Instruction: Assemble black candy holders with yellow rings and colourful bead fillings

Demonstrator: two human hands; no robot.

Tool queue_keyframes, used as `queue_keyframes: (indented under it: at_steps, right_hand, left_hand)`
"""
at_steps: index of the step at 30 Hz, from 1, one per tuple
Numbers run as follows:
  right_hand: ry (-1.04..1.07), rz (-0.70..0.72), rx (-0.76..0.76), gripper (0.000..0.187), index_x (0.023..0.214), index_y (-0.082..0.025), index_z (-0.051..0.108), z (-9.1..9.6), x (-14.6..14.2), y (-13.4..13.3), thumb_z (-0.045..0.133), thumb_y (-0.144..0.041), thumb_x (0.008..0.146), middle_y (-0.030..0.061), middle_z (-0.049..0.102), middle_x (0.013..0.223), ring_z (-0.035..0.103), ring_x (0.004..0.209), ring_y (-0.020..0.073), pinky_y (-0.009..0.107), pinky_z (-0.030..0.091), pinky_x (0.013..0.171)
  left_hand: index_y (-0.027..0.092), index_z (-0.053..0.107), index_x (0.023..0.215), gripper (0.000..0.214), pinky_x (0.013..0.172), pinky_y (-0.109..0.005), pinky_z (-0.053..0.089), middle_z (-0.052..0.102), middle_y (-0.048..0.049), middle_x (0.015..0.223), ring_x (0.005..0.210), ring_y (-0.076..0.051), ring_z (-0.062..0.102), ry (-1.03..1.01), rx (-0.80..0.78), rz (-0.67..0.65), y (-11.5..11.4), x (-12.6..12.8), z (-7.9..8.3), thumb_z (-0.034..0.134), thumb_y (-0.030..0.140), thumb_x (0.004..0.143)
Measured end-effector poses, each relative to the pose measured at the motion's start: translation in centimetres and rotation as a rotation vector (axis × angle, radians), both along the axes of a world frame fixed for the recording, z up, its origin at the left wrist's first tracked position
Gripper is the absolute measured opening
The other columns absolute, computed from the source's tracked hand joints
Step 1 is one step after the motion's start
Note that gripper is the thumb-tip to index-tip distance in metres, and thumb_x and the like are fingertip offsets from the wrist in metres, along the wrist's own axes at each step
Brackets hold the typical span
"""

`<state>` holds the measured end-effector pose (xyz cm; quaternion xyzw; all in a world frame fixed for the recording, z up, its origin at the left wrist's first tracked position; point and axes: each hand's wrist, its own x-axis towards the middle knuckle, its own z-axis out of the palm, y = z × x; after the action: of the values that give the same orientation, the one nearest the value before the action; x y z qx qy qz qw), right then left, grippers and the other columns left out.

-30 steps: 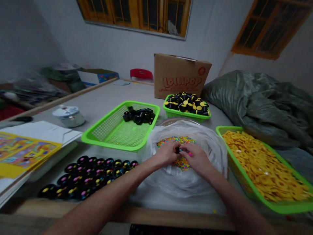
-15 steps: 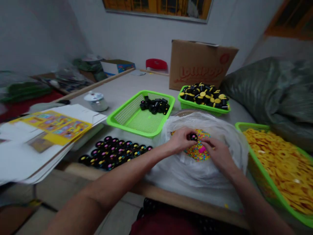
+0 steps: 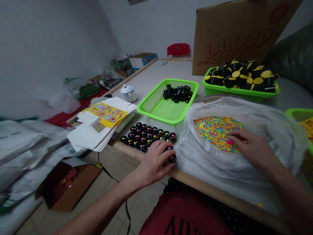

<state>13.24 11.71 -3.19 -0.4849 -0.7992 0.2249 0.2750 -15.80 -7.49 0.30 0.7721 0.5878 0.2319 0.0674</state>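
My left hand (image 3: 155,161) is at the table's front edge, fingers curled around a small black cup (image 3: 172,158) at the end of the grouped cups. Those black cups (image 3: 142,134) stand in rows, with pink, yellow and blue bits showing in their tops. My right hand (image 3: 251,147) is over the bag, thumb and fingers pinched on a small bright pink piece (image 3: 230,141), perhaps a scoop; its shape is mostly hidden. Under it lie many tiny coloured candy balls (image 3: 215,130) in a white plastic bag (image 3: 195,153).
A green basket (image 3: 156,112) holds loose black cups; another (image 3: 244,93) holds black pieces with yellow caps. A Lollipop carton (image 3: 220,36) stands behind. Printed cards (image 3: 105,117) and a lidded pot (image 3: 129,94) are at the left. An opened box (image 3: 68,186) sits on the floor.
My left hand has moved from above the candy balls to the left, bringing a black cup to the rows. My right hand stays over the bag. The view has turned left.
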Motion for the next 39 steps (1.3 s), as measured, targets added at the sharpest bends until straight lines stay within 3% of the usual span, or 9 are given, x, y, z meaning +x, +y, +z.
queue_keyframes:
  at_steps: [4, 9, 15, 18, 21, 25, 28, 33, 39]
  right_hand:
    - [0.025, 0.027, -0.010, 0.022, 0.090, -0.024, 0.070, 0.3, -0.3, -0.3, 0.056, -0.036, 0.078, 0.0026, 0.072, 0.091, 0.065, 0.085, 0.0218, 0.038, 0.049, 0.082]
    - [0.013, 0.139, 0.001, 0.027, 0.099, -0.023, 0.068, 1.0, -0.8, -0.3, 0.052, -0.036, 0.083, 0.0039, 0.071, 0.101, 0.064, 0.095, 0.0210, 0.038, 0.048, 0.090]
    - [-0.382, 0.200, 0.020, 0.031, 0.103, -0.015, 0.068, 0.3, -0.5, 0.7, 0.046, -0.021, 0.083, 0.0114, 0.068, 0.109, 0.060, 0.103, 0.0259, 0.042, 0.042, 0.096]
    - [-0.554, 0.243, -0.041, 0.031, 0.106, -0.013, 0.068, 0.1, -0.7, 1.2, 0.048, -0.019, 0.083, 0.0136, 0.067, 0.109, 0.061, 0.101, 0.0269, 0.040, 0.043, 0.093]
    - [-0.550, 0.249, -0.093, 0.030, 0.104, -0.013, 0.069, 0.0, -1.1, 1.3, 0.047, -0.022, 0.085, 0.0136, 0.067, 0.107, 0.061, 0.100, 0.0250, 0.036, 0.043, 0.090]
    - [-0.439, 0.249, -0.148, 0.027, 0.099, -0.017, 0.071, -0.7, -1.3, 1.5, 0.050, -0.026, 0.085, 0.0104, 0.070, 0.100, 0.062, 0.095, 0.0224, 0.032, 0.044, 0.087]
    - [-0.353, 0.281, -0.110, 0.024, 0.098, -0.019, 0.070, -1.1, -1.1, 1.5, 0.053, -0.021, 0.083, 0.0088, 0.070, 0.097, 0.062, 0.093, 0.0222, 0.034, 0.045, 0.086]
    - [-0.289, 0.200, 0.093, 0.021, 0.094, -0.021, 0.067, -0.7, -0.8, 1.3, 0.050, -0.014, 0.084, 0.0081, 0.066, 0.095, 0.060, 0.090, 0.0211, 0.035, 0.047, 0.083]
    - [-0.390, 0.215, 0.056, 0.029, 0.085, -0.016, 0.065, -0.2, -2.7, 1.2, 0.042, 0.000, 0.078, 0.0151, 0.062, 0.093, 0.057, 0.091, 0.0245, 0.037, 0.043, 0.082]
  left_hand:
    - [0.017, 0.060, 0.105, 0.025, 0.097, -0.047, 0.039, 0.054, -0.0110, 0.120, 0.113, -0.027, 0.045, 0.079, 0.029, 0.054, 0.1, -0.5, -2.3, 0.060, 0.018, 0.080]
    - [0.019, 0.059, 0.107, 0.028, 0.096, -0.050, 0.040, 0.054, -0.0110, 0.121, 0.114, -0.028, 0.045, 0.094, 0.059, 0.035, 0.2, -1.2, -3.1, 0.060, 0.019, 0.079]
    - [0.020, 0.060, 0.107, 0.023, 0.090, -0.037, 0.047, 0.060, -0.0082, 0.112, 0.104, -0.021, 0.055, -0.060, 0.162, 0.045, 1.9, -1.8, 0.2, 0.057, 0.022, 0.084]
    - [0.018, 0.063, 0.101, 0.019, 0.081, -0.030, 0.049, 0.065, -0.0061, 0.099, 0.091, -0.017, 0.060, -0.131, 0.191, 0.104, 6.7, -2.9, 3.2, 0.052, 0.025, 0.088]
    - [0.017, 0.064, 0.103, 0.023, 0.077, -0.026, 0.049, 0.067, -0.0064, 0.099, 0.086, -0.016, 0.062, -0.039, 0.060, 0.215, 14.2, -4.5, 5.1, 0.047, 0.024, 0.088]
    - [0.015, 0.061, 0.116, 0.036, 0.083, -0.027, 0.047, 0.067, -0.0100, 0.110, 0.098, -0.020, 0.061, 0.182, -0.159, 0.353, 24.2, -5.7, 5.0, 0.050, 0.015, 0.081]
    - [0.011, 0.067, 0.102, 0.027, 0.082, -0.028, 0.048, 0.069, -0.0133, 0.101, 0.095, -0.023, 0.063, 0.201, -0.215, 0.364, 29.4, -5.3, 3.7, 0.057, 0.022, 0.079]
    - [0.008, 0.065, 0.099, 0.034, 0.085, -0.039, 0.049, 0.067, -0.0144, 0.101, 0.095, -0.024, 0.063, 0.185, -0.286, 0.438, 34.0, -4.0, 1.7, 0.058, 0.038, 0.084]
    - [0.003, 0.064, 0.104, 0.036, 0.090, -0.038, 0.047, 0.063, -0.0224, 0.110, 0.105, -0.030, 0.060, 0.152, -0.274, 0.487, 34.5, -3.8, 0.4, 0.065, 0.027, 0.077]
